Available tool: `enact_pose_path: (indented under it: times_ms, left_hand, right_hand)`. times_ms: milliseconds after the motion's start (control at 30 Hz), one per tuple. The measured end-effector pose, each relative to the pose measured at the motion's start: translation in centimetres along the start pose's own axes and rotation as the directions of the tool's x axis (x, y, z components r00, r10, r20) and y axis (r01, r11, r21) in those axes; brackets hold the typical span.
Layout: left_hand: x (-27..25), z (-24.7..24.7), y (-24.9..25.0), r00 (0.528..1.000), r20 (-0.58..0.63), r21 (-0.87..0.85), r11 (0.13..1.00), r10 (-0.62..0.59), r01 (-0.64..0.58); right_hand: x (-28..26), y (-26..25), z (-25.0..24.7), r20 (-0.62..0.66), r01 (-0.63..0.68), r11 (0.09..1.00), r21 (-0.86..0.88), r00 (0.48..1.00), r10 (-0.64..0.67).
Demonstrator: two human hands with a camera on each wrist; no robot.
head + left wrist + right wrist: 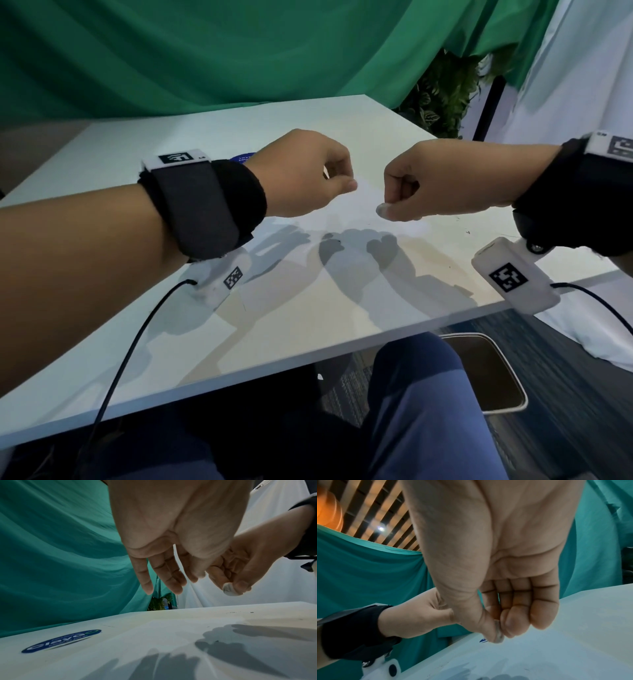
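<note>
My right hand (390, 209) hovers above the white table (308, 325), right of centre. Its thumb and forefinger pinch a small grey-white lump (381, 209), and the other fingers are curled into the palm. The lump (499, 635) shows edge-on between the thumb and fingertips in the right wrist view, and as a rounded pale piece (229, 590) in the left wrist view. My left hand (339, 178) floats a short way to the left at about the same height. Its fingers (164, 580) hang relaxed and hold nothing. The two hands do not touch.
A blue oval sticker (60, 641) lies on the table behind my left wrist. Green curtain hangs beyond the far edge, with leafy plants (442, 92) at the back right. My knees sit under the front edge, beside a dark tray (489, 373) on the floor.
</note>
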State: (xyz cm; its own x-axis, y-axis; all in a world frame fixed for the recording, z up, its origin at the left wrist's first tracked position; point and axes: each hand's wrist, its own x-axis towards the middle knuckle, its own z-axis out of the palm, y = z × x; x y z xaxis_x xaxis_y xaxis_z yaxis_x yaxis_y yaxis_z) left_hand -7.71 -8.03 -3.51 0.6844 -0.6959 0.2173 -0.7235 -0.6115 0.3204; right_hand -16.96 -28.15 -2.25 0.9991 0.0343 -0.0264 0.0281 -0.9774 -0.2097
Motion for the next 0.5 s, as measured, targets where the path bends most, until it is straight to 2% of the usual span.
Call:
enact_pose_path:
  times_ms: [133,267,400,467,500]
  left_hand:
    - [-0.3,-0.5,0.3,0.999,0.016,0.007,0.999,-0.040,0.039]
    - [-1.0,-1.5,0.1,0.994,0.113,-0.023,1.000,0.012,-0.010]
    - [-1.7,-2.5,-1.0,0.996,0.091,-0.027,0.999,0.022,-0.019]
    - [-2.3,-3.2,-1.9,0.996,0.083,0.057,0.998,-0.019,0.015]
    - [-2.6,-3.4,-2.6,0.995,0.091,0.118,0.992,-0.049,0.038]
  right_hand:
    - [0.1,-0.8,-0.5,-0.034,0.030,0.998,0.047,0.999,-0.028]
    - [0.7,-2.5,-1.0,-0.077,0.084,0.991,0.105,0.994,-0.076]
    - [1.2,-4.1,-1.0,-0.101,0.124,0.986,0.108,0.988,-0.113]
    - [1.3,-4.8,-0.4,-0.013,0.098,0.995,0.023,0.995,-0.098]
    - [1.4,-5.1,0.2,0.091,0.089,0.992,-0.092,0.993,-0.081]
